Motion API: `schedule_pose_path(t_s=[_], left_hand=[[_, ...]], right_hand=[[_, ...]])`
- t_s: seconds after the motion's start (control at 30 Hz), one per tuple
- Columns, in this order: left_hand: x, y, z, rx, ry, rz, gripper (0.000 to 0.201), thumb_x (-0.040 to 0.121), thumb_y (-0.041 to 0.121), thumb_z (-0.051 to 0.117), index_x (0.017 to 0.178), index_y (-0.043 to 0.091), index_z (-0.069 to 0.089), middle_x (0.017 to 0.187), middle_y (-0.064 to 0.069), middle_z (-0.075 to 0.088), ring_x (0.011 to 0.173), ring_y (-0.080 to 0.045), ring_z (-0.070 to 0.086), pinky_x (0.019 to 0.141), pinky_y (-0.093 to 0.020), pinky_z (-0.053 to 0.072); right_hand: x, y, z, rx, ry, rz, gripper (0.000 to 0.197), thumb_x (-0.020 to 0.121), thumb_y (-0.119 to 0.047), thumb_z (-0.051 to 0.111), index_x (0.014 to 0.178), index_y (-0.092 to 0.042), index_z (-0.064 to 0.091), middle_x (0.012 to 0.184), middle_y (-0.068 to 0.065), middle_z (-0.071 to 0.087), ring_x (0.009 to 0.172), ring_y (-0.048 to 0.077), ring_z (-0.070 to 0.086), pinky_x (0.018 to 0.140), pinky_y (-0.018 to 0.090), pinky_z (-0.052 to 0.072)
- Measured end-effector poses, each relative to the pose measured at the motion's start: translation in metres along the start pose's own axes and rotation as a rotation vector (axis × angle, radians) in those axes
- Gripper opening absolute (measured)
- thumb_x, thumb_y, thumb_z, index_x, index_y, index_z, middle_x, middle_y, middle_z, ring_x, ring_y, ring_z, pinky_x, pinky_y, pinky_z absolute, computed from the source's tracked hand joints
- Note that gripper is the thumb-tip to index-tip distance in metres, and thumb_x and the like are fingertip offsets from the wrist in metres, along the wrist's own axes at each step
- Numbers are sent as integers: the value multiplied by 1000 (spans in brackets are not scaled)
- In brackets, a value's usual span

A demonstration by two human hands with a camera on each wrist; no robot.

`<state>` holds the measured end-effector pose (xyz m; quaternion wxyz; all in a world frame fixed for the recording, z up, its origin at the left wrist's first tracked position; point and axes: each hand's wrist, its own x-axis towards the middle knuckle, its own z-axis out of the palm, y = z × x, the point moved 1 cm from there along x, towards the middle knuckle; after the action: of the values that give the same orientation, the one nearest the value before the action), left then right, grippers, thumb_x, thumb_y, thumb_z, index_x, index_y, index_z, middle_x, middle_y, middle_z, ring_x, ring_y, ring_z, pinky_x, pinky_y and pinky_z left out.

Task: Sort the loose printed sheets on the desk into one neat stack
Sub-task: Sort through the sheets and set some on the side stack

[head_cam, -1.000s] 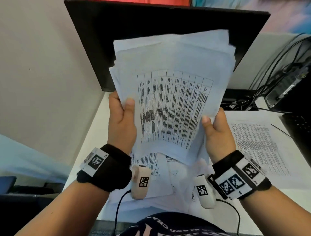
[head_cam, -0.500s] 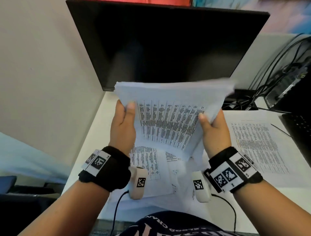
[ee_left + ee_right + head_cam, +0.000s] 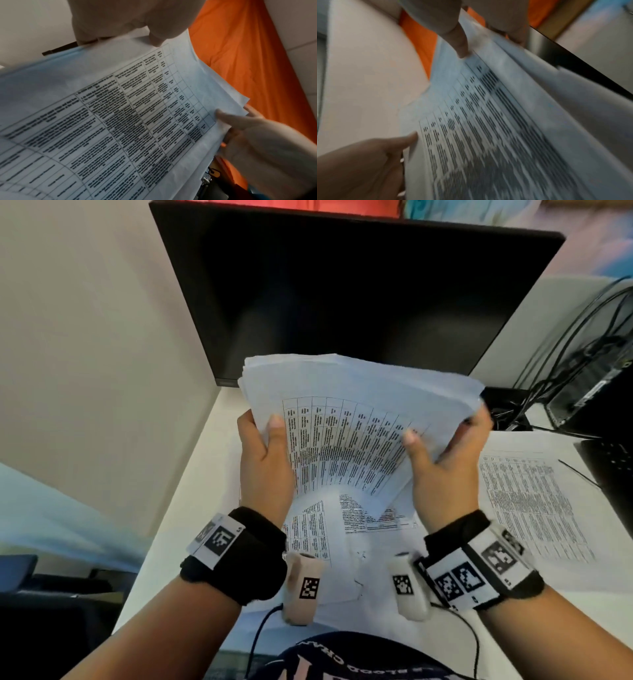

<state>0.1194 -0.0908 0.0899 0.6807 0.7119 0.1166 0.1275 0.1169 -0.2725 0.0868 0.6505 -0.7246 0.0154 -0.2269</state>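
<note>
1. Currently the left hand [image 3: 265, 463] and the right hand [image 3: 445, 463] each grasp a side edge of the bundle of printed sheets [image 3: 356, 412], thumbs pressed on the top table-printed page and the other fingers curled behind; the bundle is held in the air over the white desk [image 3: 191, 474], tilted, in front of the dark monitor [image 3: 342, 302].
2. The edges look uneven, with corners fanning at the near end, so the step in hand seems to be squaring the bundle. To do it well, I would loosen the grip slightly, stand the bundle on one edge and tap it on the desk, then turn it and tap the next edge.
3. More loose sheets are not yet gathered: some lie on the desk below the hands [image 3: 318, 535], and another printed page [image 3: 527, 508] lies to the right.
4. Those pages lie where tapping would land, so a bare patch of desk is better.
5. Cables [image 3: 561, 364] and a black device lie at the far right, and a keyboard edge [image 3: 613, 467] at the right.
</note>
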Motion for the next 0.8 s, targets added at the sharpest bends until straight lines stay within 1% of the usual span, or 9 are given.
schedule_pose_path(t_s=[0.07, 0.13, 0.2, 0.27, 0.33, 0.4, 0.5, 0.7, 0.8], left_hand=[[3, -2, -2, 2, -8, -6, 20, 102, 33, 34, 121, 37, 36, 101, 29, 57, 82, 28, 53, 63, 6, 37], [6, -3, -2, 8, -10, -10, 23, 102, 34, 35, 124, 31, 39, 102, 31, 57, 83, 29, 51, 65, 7, 37], [8, -5, -2, 14, -14, -20, 24, 102, 35, 35, 123, 29, 42, 103, 30, 57, 85, 29, 51, 67, 6, 37], [10, -7, -3, 5, -20, -32, 18, 102, 35, 36, 117, 33, 45, 102, 28, 60, 86, 26, 53, 70, 2, 40], [13, -8, -4, 3, -22, -33, 17, 101, 36, 37, 114, 31, 48, 100, 24, 62, 87, 20, 57, 73, -4, 44], [16, -9, -5, 9, -29, -34, 18, 101, 36, 38, 110, 29, 51, 96, 22, 64, 82, 17, 59, 67, -3, 46], [19, -8, -6, 22, -66, -46, 19, 101, 36, 39, 108, 29, 55, 96, 22, 66, 85, 14, 61, 66, -2, 46], [26, -11, -5, 70, -99, -10, 29, 98, 29, 47, 127, 24, 46, 112, 20, 61, 100, 11, 57, 85, -14, 46], [30, -17, -3, 77, -111, -11, 26, 99, 29, 46, 125, 31, 47, 114, 22, 61, 107, 8, 55, 94, -23, 45]], right_hand=[[13, -20, -2, -41, 21, -199, 79, 87, 3, 59, 145, -21, 11, 128, 11, 43, 109, 12, 52, 90, 15, 45], [24, -36, 0, -202, 5, -392, 79, 88, 0, 58, 146, -19, 8, 130, 11, 42, 104, 18, 49, 96, 25, 43], [35, -43, 2, -421, -56, -484, 70, 90, -5, 57, 147, -16, 18, 126, 5, 38, 100, 11, 39, 98, 10, 33], [43, -40, 3, -545, -104, -438, 61, 91, -14, 57, 146, -19, 30, 114, 3, 35, 93, -1, 33, 90, -4, 24], [48, -35, 2, -536, -89, -368, 57, 91, -19, 59, 142, -16, 35, 115, 3, 36, 92, -19, 33, 84, -9, 22], [49, -28, 1, -509, -50, -330, 51, 89, -19, 60, 136, -12, 40, 120, 3, 40, 99, -32, 27, 85, -9, 22], [49, -21, 1, -470, 28, -325, 40, 88, -19, 61, 125, -10, 46, 122, 4, 47, 104, -28, 31, 91, -5, 22], [50, -25, -4, -299, 78, -278, 29, 91, -14, 56, 114, -23, 41, 112, -14, 46, 104, -1, 49, 94, 11, 38], [54, -10, -5, -125, 100, -119, 36, 92, -15, 56, 122, -24, 39, 115, -8, 51, 100, -3, 53, 88, 13, 44]])
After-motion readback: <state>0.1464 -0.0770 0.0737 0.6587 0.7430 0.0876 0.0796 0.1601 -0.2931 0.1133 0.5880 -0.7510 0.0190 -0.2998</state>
